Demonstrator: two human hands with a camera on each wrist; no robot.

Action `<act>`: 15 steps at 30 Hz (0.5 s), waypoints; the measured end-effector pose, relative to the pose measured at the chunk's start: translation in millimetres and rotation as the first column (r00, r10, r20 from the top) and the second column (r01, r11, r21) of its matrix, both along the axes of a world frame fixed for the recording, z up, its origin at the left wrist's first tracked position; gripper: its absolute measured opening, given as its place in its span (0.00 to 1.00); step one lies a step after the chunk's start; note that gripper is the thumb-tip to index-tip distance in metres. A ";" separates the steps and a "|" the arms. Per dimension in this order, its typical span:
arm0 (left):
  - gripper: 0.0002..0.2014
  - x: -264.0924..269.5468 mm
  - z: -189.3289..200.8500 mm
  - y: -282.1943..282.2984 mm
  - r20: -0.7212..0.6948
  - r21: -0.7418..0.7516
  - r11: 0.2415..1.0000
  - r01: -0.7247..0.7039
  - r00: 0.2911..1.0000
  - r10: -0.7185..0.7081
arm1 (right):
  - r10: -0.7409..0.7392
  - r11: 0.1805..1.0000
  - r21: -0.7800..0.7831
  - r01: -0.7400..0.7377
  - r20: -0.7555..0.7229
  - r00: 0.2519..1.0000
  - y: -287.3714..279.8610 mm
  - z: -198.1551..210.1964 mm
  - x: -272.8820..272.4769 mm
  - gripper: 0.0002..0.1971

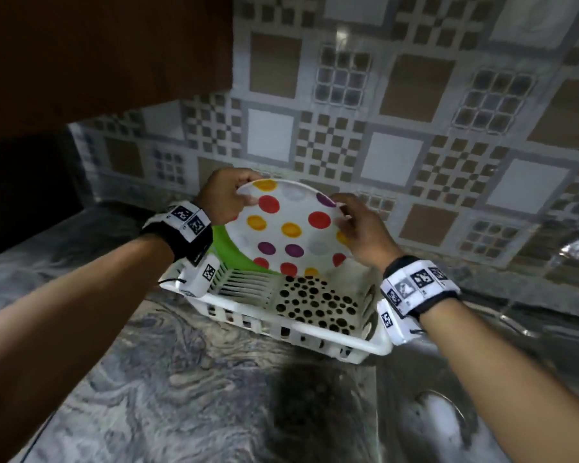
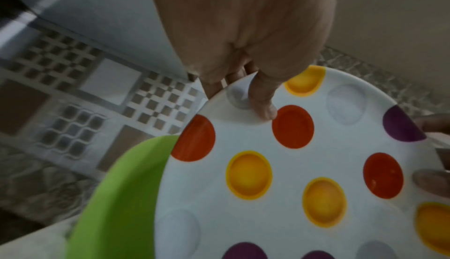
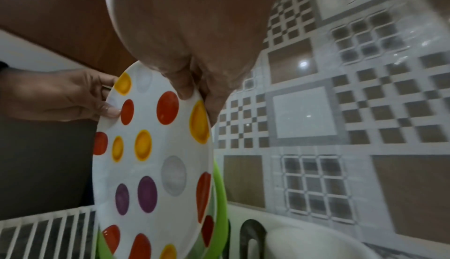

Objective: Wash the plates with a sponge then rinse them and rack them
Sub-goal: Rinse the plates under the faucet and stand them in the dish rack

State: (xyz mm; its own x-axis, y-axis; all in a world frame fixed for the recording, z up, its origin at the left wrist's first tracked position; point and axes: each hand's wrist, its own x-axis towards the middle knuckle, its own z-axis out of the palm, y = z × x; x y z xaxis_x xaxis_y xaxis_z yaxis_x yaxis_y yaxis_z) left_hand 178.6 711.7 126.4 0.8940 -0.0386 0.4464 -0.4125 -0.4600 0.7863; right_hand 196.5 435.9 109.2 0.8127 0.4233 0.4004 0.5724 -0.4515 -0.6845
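Observation:
A white plate with red, yellow, purple and grey dots (image 1: 290,228) (image 2: 304,176) (image 3: 153,163) stands on edge in the white dish rack (image 1: 315,332), tilted back against a green plate (image 1: 226,245) (image 2: 116,195) (image 3: 220,195). My left hand (image 1: 226,197) (image 2: 258,97) pinches its upper left rim, thumb on the face. My right hand (image 1: 355,225) (image 3: 192,87) pinches the upper right rim. No sponge is in view.
The rack sits on a grey marbled counter (image 1: 188,379) against a patterned tile wall (image 1: 415,128). A steel sink with its drain (image 1: 442,419) lies at the lower right. A brown cabinet (image 1: 97,51) hangs at the upper left.

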 end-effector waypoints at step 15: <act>0.15 19.6 -67.6 71.5 -0.125 0.244 0.955 -0.171 0.971 0.206 | 0.007 0.979 -0.205 0.010 0.079 0.997 75.5 -48.0 27.4 0.22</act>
